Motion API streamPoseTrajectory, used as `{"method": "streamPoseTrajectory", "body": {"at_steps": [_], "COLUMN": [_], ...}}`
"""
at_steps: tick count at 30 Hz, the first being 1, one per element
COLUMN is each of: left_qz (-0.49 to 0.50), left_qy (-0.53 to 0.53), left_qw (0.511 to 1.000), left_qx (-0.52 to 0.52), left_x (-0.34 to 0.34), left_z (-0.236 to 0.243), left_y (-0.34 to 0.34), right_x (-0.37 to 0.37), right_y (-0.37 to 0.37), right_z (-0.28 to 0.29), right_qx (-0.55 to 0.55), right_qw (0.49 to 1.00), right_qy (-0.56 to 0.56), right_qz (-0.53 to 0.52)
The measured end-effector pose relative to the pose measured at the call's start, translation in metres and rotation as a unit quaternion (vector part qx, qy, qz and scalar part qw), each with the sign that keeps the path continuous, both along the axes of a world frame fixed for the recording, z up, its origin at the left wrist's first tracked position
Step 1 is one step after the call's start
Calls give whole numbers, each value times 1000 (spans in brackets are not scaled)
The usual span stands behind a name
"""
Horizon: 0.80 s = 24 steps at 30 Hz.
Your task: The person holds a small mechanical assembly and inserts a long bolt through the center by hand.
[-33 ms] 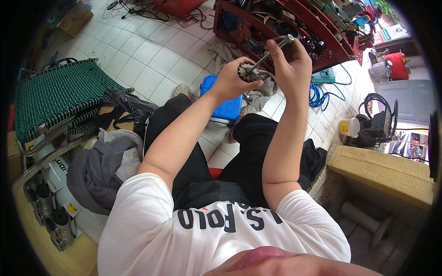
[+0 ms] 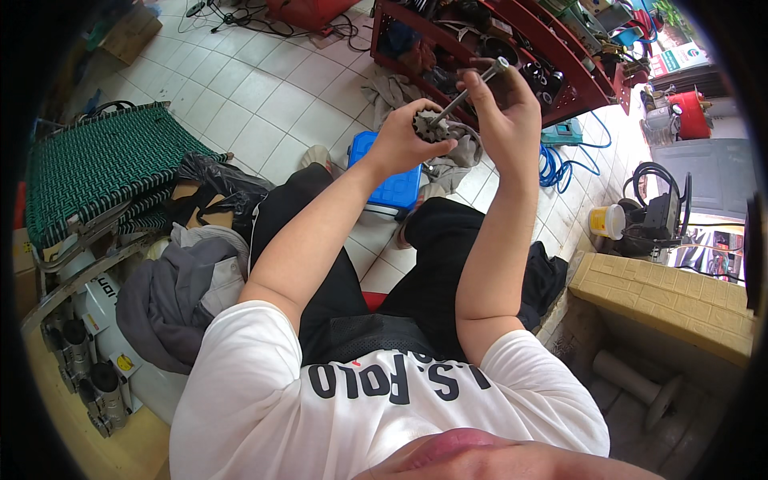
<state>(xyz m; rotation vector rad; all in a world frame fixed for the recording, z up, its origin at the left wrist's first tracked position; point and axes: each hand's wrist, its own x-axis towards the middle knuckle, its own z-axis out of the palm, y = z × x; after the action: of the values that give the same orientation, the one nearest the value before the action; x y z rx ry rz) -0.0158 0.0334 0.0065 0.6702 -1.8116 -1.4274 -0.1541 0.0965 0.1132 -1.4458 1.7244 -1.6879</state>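
Observation:
My left hand (image 2: 398, 138) is closed around a round, toothed metal part (image 2: 424, 128) that looks like a gear, above the blue-lidded box (image 2: 388, 190). In my right hand (image 2: 510, 120), a slim metal rod tool (image 2: 457, 104) with a thicker round end is gripped between thumb and fingers. It slants down to the left, its lower tip at the middle of the toothed part. Whether the tip goes into the part or only touches it I cannot tell. A grey cloth (image 2: 458, 164) lies on the floor beyond the box.
Ahead stands a red tool cart (image 2: 560, 56) loaded with parts. A blue hose (image 2: 560, 170) coils on the tiled floor to the right. On the left are a green woven folding bed (image 2: 104, 168) and a grey garment (image 2: 180, 304). A yellow ledge (image 2: 664, 300) is at the right.
The upper end of the rod and my right fingers have shifted very slightly. My left hand and the toothed part stay in place.

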Motion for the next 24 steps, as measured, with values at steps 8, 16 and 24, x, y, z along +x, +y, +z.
{"method": "streamPoseTrajectory", "body": {"at_steps": [8,16,24], "left_qz": [-4,-6,4], "left_qy": [6,14,0], "left_qw": [1000,1000,1000], "left_qx": [17,22,3], "left_x": [0,-2,-1], "left_z": [-6,-4,-8], "left_y": [-4,-2,-5], "right_x": [4,5,3], "right_y": [2,-2,1], "right_z": [2,-2,2], "right_qx": [-1,-23,38], "right_qw": [993,992,998], "right_qy": [-79,-114,-17], "right_qz": [83,51,40]}}
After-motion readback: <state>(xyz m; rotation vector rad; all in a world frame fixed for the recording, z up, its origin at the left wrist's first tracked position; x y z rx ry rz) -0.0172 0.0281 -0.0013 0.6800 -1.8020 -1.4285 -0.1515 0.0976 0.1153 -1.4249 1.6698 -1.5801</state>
